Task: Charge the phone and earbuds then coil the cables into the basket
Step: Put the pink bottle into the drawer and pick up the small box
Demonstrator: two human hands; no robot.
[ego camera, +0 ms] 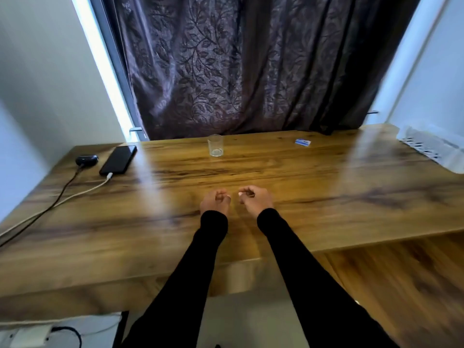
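Note:
A black phone (118, 160) lies at the far left of the wooden table (326, 197) with a white cable (82, 190) plugged into its near end. Beside it on the left sits a black earbuds case (87, 160) with a black cable (56, 199) in it. Both cables run off the table's left edge. A white basket (431, 146) stands at the far right. My left hand (215, 202) and my right hand (254, 198) rest on the middle of the table, close together, fingers loosely curled and holding nothing.
An empty glass (215, 145) stands at the back centre. A small blue and white box (303, 142) lies at the back right. A dark curtain (251, 66) hangs behind the table. A white power strip (27, 335) lies on the floor at lower left.

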